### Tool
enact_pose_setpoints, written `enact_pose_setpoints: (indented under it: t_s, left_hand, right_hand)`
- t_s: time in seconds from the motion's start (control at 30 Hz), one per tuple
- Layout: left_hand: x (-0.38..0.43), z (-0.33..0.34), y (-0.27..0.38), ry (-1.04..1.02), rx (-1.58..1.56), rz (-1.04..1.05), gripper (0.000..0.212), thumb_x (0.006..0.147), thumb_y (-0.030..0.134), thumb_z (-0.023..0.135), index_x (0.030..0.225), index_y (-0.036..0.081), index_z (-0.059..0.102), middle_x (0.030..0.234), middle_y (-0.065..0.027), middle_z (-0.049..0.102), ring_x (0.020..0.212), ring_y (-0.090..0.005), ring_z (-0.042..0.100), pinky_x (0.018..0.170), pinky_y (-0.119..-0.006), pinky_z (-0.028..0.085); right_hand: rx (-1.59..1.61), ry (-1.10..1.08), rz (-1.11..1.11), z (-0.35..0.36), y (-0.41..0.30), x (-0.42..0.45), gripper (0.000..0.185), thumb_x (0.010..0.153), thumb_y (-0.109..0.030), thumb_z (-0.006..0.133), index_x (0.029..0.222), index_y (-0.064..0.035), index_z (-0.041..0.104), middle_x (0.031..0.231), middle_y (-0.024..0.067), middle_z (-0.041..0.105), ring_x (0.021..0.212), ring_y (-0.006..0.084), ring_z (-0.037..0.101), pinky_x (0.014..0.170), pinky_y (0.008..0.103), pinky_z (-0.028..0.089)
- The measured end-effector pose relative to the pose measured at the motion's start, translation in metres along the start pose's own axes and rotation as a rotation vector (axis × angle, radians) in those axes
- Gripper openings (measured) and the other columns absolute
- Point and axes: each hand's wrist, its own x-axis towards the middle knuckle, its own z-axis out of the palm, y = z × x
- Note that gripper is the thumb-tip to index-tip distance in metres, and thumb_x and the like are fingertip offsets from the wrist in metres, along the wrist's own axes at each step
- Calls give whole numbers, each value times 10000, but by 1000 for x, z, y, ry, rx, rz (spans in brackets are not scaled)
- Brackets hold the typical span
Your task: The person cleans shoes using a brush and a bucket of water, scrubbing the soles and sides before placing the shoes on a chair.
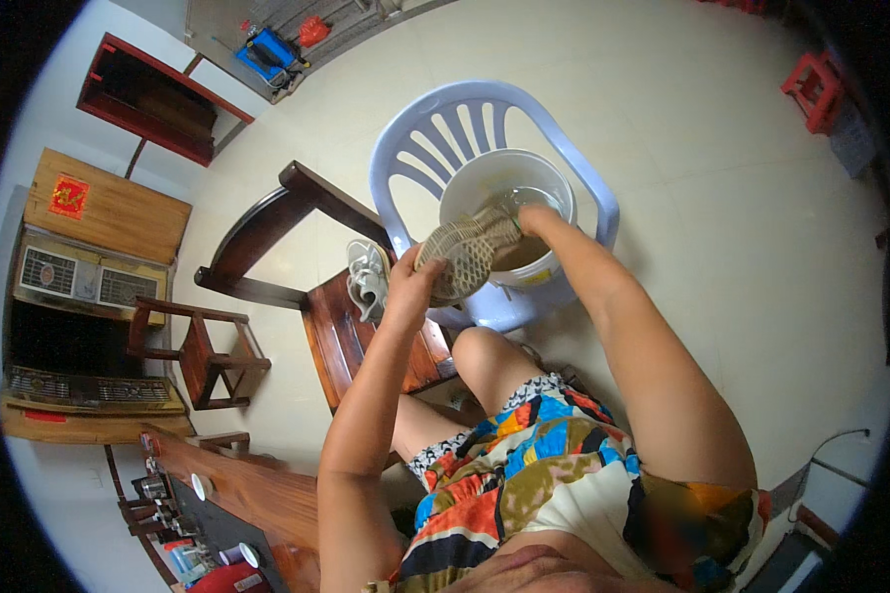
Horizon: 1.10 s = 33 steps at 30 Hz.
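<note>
My left hand point(413, 282) grips the toe end of a wet-looking sneaker point(463, 256), its patterned sole turned up toward me. At the heel end, my right hand point(538, 220) is curled against the shoe, over the mouth of a white plastic bucket point(506, 167). A sliver of something green shows beside the right fingers; the rest is hidden, so I cannot tell what it is. Murky water point(519, 256) lies in the bucket. The bucket stands on the seat of a pale blue plastic armchair point(495, 307). A second, grey-white sneaker point(368, 278) sits to the left of my left hand.
Under the second sneaker is a dark wooden chair point(341, 326) with a curved backrest. A wooden table point(237, 493) with cups runs along the lower left. Another wooden chair point(204, 356) stands farther left. A red plastic stool point(813, 90) is at the far right.
</note>
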Motion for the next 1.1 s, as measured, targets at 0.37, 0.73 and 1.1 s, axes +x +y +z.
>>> enact_pose_setpoints:
  t_s: [0.37,0.73,1.1]
  left_hand:
    - [-2,-19,-23,70,79,144,376,864,54,592,1226,-47,587,1032,-117,675,906,-169,647,793,-286,521]
    - [-1,5,-79,339,-130,220,314,884,34,577,1186,-53,589,1013,-105,667,849,-162,633,773,-286,513]
    - [-10,-5,-94,369,-75,316,356,877,34,578,1224,-44,563,1074,-110,654,946,-164,626,842,-283,498]
  right_hand:
    - [366,258,-528,-75,-44,-134,411,824,-5,575,1223,-77,643,1041,240,674,897,381,677,801,461,535]
    - [242,195,-68,-39,-84,-82,335,886,-58,494,1195,-8,614,1057,283,645,1014,429,629,844,510,504]
    - [324,122,-347,-62,-90,-218,380,905,-75,469,1271,-8,545,1017,309,637,977,462,617,825,523,492]
